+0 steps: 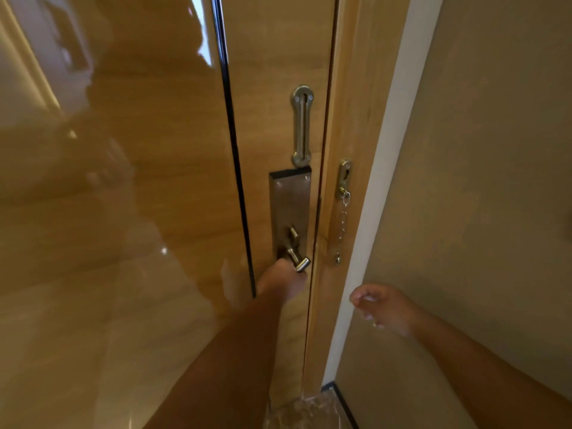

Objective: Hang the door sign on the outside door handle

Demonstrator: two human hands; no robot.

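Note:
A wooden door point(278, 57) stands closed in its frame, seen from the inside. A metal lock plate point(289, 209) carries a steel lever handle point(298, 260). My left hand point(283, 281) is wrapped around the lever from below, with its end sticking out past my fingers. My right hand point(382, 308) hovers apart from the door, in front of the wall, fingers loosely curled and holding nothing that I can see. No door sign is in view.
A slotted guard plate point(301, 126) sits above the lock. A security chain point(342, 224) hangs loose from its bracket on the door frame point(349, 119). A glossy wood panel point(108, 212) fills the left. A beige wall point(479, 181) is on the right.

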